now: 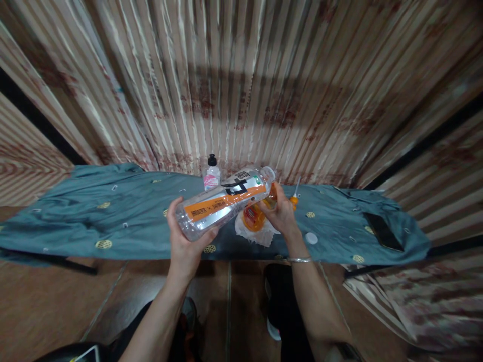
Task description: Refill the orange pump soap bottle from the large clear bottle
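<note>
Clear plastic bottle with orange-and-silver label [226,201] tilted above the teal cloth-covered table's [75,216] near edge, base gripped by left hand [186,246], neck pinched by right hand [281,213]; beneath, orange bottle on white tissue [252,221]; behind, black-capped small bottle [211,173]; black phone [383,231] near right edge.

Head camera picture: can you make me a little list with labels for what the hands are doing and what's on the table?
left hand: grips the base end of a clear plastic bottle, held tilted
right hand: at the bottle's neck end
bottle label: orange and white
cap: a white cap lies on the cloth
table cover: teal cloth
behind the bottle: small black-capped bottle
under the hands: orange bottle
far right: dark phone
</note>
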{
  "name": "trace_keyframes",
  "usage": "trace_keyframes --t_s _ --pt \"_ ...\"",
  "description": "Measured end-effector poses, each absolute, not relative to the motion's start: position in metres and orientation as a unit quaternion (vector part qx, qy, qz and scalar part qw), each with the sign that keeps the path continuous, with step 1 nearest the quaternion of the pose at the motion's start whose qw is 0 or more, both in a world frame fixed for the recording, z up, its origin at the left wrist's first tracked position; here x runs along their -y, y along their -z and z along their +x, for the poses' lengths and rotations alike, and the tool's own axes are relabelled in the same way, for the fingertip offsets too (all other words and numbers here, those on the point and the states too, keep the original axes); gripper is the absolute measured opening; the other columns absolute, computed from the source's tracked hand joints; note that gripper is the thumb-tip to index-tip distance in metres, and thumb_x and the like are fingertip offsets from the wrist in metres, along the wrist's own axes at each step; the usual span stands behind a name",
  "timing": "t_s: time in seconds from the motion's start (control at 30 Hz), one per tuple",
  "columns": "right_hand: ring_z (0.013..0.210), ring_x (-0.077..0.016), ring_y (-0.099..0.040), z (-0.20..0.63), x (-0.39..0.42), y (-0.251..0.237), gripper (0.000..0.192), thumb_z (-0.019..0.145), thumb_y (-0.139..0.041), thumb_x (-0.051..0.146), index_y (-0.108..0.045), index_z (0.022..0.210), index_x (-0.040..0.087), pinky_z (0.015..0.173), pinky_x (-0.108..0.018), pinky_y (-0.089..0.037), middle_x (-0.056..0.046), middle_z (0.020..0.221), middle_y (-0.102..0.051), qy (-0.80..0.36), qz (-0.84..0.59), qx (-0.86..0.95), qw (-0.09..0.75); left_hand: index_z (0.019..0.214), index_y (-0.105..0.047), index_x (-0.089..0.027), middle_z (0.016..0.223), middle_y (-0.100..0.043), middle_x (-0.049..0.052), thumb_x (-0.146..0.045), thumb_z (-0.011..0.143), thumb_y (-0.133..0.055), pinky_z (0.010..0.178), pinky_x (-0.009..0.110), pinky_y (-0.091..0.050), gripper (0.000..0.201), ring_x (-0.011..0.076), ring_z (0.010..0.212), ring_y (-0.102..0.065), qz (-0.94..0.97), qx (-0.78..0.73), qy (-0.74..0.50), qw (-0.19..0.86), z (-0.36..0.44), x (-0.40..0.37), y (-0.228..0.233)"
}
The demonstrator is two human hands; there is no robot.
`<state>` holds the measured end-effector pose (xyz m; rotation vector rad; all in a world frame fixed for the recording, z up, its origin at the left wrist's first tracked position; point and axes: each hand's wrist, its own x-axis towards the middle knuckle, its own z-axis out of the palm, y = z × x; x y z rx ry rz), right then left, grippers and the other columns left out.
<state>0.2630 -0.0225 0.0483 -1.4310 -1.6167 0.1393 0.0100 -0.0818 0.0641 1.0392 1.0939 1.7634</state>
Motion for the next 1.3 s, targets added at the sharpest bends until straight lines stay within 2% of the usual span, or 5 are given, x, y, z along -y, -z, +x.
trace_keyframes --t_s 0.27,0.47,0.7,0.97,1.3 --pt "0.107 -0.0329 -0.079 0.262 0.023 -0.052 0.076 0.082 -0.078 0.050 -0.055 0.146 0.016 0.092 -0.047 -0.065 -0.016 0.122 -0.079 -0.073 -0.596 0.644 0.474 0.136 -0.046 -0.030 0.125 -0.062 0.006 -0.034 0.044 -0.102 0.098 0.037 -0.058 0.108 0.0230 0.110 -0.070 0.416 -0.406 -0.699 0.415 0.012 0.083 -0.063" --pt "0.106 -0.0338 -0.079 0.258 0.021 -0.052 0.075 0.077 -0.078 0.045 -0.057 0.143 0.016 0.091 -0.047 -0.065 -0.016 0.121 -0.080 -0.072 -0.612 0.623 0.483 0.140 -0.044 -0.028 0.133 -0.060 0.009 -0.037 0.043 -0.102 0.108 0.043 -0.052 0.113 0.0256 0.118 -0.066 0.417 -0.421 -0.691 0.414 0.012 0.082 -0.062" --pt "0.106 -0.0317 -0.079 0.256 0.020 -0.051 0.071 0.076 -0.077 0.040 -0.060 0.141 0.017 0.093 -0.045 -0.065 -0.014 0.121 -0.081 -0.082 -0.609 0.608 0.502 0.141 -0.043 -0.029 0.128 -0.064 0.008 -0.037 0.048 -0.101 0.106 0.043 -0.053 0.111 0.0261 0.116 -0.069 0.424 -0.416 -0.687 0.418 0.015 0.084 -0.064" --pt "0.108 -0.0330 -0.078 0.256 0.023 -0.049 0.073 0.079 -0.077 0.050 -0.060 0.142 0.017 0.095 -0.049 -0.064 -0.015 0.123 -0.079 -0.081 -0.599 0.619 0.502 0.140 -0.043 -0.028 0.119 -0.068 0.007 -0.039 0.047 -0.101 0.098 0.040 -0.058 0.110 0.0259 0.107 -0.072 0.412 -0.442 -0.679 0.418 0.012 0.089 -0.070" --pt "0.112 -0.0351 -0.078 0.258 0.024 -0.045 0.079 0.080 -0.077 0.057 -0.055 0.145 0.018 0.097 -0.052 -0.064 -0.016 0.129 -0.078 -0.099 -0.589 0.625 0.502 0.140 -0.041 -0.027 0.119 -0.067 0.006 -0.043 0.045 -0.100 0.098 0.042 -0.057 0.113 0.0273 0.106 -0.072 0.402 -0.466 -0.666 0.422 0.010 0.093 -0.075"
